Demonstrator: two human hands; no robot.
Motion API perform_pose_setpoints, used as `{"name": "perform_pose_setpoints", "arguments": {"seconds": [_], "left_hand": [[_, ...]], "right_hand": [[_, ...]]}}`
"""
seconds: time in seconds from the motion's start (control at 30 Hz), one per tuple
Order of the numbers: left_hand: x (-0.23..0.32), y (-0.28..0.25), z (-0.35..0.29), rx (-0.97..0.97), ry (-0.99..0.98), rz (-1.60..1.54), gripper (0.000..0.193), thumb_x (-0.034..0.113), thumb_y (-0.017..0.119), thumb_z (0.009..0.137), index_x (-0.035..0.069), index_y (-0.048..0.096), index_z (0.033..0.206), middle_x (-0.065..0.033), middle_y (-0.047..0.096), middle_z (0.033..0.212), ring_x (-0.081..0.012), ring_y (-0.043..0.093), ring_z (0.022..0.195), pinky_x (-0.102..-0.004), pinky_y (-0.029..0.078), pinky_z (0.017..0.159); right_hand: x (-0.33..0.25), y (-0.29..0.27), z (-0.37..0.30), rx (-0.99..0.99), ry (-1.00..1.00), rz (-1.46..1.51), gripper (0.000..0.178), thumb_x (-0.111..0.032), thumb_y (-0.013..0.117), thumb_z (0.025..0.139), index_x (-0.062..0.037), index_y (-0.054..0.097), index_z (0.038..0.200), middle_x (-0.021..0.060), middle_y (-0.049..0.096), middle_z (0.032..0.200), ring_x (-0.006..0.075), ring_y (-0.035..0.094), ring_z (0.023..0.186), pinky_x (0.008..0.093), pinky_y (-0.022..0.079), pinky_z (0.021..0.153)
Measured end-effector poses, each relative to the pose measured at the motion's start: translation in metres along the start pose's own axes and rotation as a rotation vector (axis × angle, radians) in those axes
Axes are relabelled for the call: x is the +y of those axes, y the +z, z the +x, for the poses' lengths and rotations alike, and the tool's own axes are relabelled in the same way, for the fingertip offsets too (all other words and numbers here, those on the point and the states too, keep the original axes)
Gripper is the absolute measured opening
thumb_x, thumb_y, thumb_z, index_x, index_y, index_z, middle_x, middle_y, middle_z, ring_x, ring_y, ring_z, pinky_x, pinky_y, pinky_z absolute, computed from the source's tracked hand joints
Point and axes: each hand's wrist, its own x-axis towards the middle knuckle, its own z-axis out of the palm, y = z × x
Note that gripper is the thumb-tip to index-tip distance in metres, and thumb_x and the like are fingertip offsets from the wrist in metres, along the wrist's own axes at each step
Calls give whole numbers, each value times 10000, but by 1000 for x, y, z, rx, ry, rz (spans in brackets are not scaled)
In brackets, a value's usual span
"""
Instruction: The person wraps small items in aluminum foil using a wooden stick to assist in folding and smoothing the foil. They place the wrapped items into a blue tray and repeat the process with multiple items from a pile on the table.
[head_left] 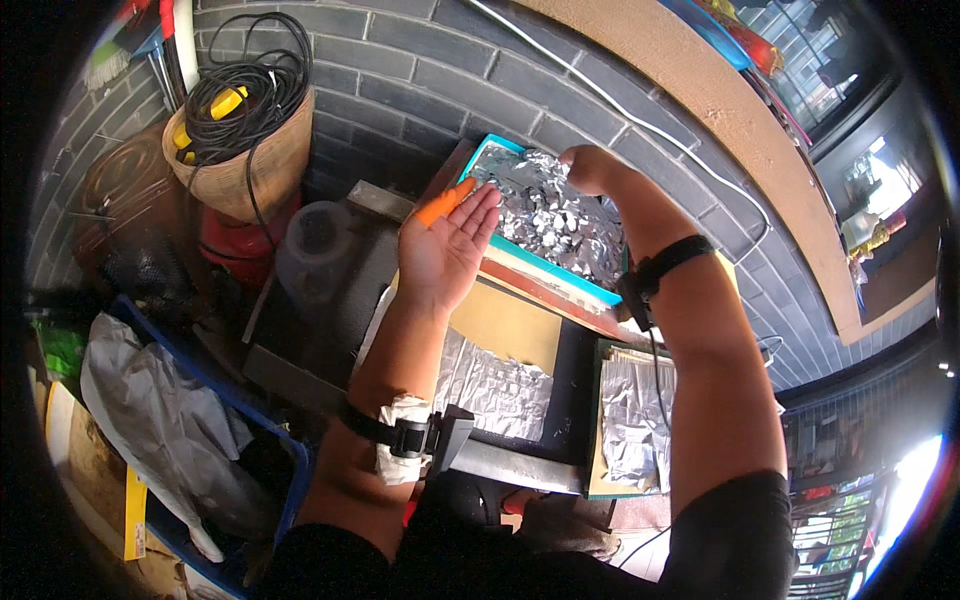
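My left hand (pixel 449 245) is held palm up with its fingers stretched out, beside the near left edge of a teal-rimmed tray (pixel 555 272). An orange finger cover (pixel 446 204) sits on one of its digits, and I see nothing in the palm. Crumpled silver foil scraps (pixel 565 225) fill the tray. My right hand (pixel 590 171) is bent over the tray's far right part, by the foil; its fingers are hidden. Below the tray, a wrinkled silver foil sheet (pixel 495 385) lies partly over tan paper (pixel 510 318) on a dark bench.
More wrinkled foil (pixel 636 420) lies on a stack at right. A clear plastic container (pixel 318 235) stands left of my left arm. Farther left are a basket (pixel 245 170) of coiled black cable and a blue bin (pixel 296 470) with pale sheeting. A brick wall rises behind.
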Motion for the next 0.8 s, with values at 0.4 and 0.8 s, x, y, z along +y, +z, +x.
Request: {"name": "perform_pose_setpoints", "arguments": {"seconds": [0.4,0.8], "left_hand": [[2,-8,1,-70,-29,-58,387,197,433,929,-65,513,1201,-208,578,1196,-281,549,1142,-391,429,1006],[0,-9,3,-51,19,40,367,229,502,905,-20,533,1173,-176,580,1165,-259,557,1101,-361,433,977]], "right_hand": [[4,50,41,29,-6,50,295,-250,508,851,-55,664,1009,165,656,1039,337,621,988,429,499,835],[18,12,11,342,-47,344,273,-93,503,785,-43,656,1004,128,662,1017,262,618,965,325,492,857]]}}
